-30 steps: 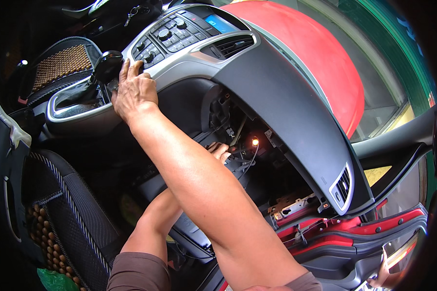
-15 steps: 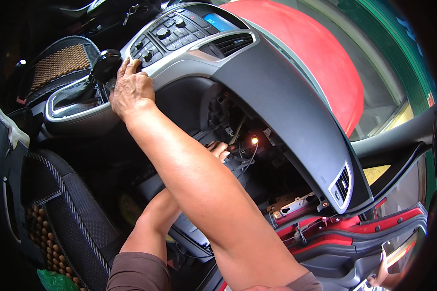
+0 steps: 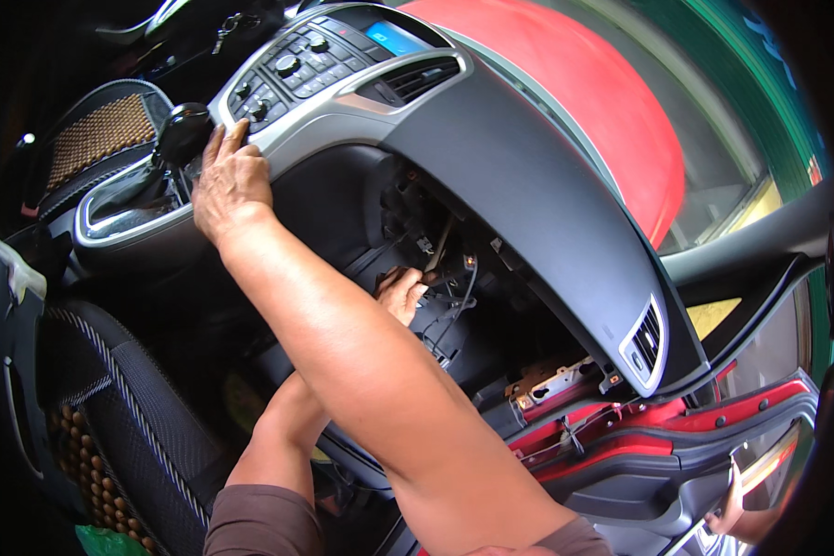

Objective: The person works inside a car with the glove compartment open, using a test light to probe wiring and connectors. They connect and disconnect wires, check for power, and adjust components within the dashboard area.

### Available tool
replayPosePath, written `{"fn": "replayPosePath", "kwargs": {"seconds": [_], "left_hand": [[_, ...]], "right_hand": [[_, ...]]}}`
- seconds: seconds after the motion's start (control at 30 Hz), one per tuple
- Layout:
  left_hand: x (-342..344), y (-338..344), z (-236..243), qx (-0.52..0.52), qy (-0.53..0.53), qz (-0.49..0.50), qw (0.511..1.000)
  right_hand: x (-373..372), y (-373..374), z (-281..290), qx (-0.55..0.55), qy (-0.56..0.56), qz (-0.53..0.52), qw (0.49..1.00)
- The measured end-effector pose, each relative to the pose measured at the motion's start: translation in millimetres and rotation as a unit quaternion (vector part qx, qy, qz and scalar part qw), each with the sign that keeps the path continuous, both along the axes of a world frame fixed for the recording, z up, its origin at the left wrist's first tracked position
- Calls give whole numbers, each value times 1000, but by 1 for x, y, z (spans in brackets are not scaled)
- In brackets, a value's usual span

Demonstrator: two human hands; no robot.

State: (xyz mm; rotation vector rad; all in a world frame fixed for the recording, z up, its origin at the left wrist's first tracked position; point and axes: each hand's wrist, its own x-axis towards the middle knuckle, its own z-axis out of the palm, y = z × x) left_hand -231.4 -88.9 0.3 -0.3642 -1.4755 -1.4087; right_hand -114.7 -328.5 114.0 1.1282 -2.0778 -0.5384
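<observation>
1. At far left we see a beaded seat (image 3: 102, 139), and, near to it, a black gear knob (image 3: 185, 134).
2. Just to the right of this knob is the right hand (image 3: 233, 185), its back turned upward. Two fingers are stretched out, a little apart, and they touch the silver trim (image 3: 310, 130). The thumb is hidden from us, so we cannot tell if this hand grips something.
3. The trim lies directly ahead of these fingers and continues to their right, along the lower side of the button panel (image 3: 292, 69).
4. Further right, the right forearm crosses above the left one. Beyond it, the left hand (image 3: 400, 295) is inside the open cavity of the dashboard (image 3: 528, 204). Its fingers are bent and partly covered; we cannot tell if they are clamped on anything.
5. Near this hand, on its right side, hangs a thin grey wire (image 3: 473, 281), with a small amber bulb (image 3: 471, 262) at its upper end.
6. At lower right we see a red and black door (image 3: 639, 447).
</observation>
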Motion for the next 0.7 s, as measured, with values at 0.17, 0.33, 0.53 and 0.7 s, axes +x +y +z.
{"fn": "replayPosePath", "kwargs": {"seconds": [0.17, 0.33, 0.53, 0.7], "left_hand": [[-3, 2, -3, -7, -4, 0, 1000], [-3, 1, -3, -8, -7, 9, 1000], [3, 5, -1, 27, -44, -17, 999], [2, 3, -5, -8, -68, -4, 998]], "right_hand": [[-3, 8, -2, 4, -11, 25, 1000], [-4, 7, -2, -13, -33, 40, 999], [-5, 5, -2, -28, -38, 38, 998], [1, 13, 2, -23, -34, 53, 998]]}}
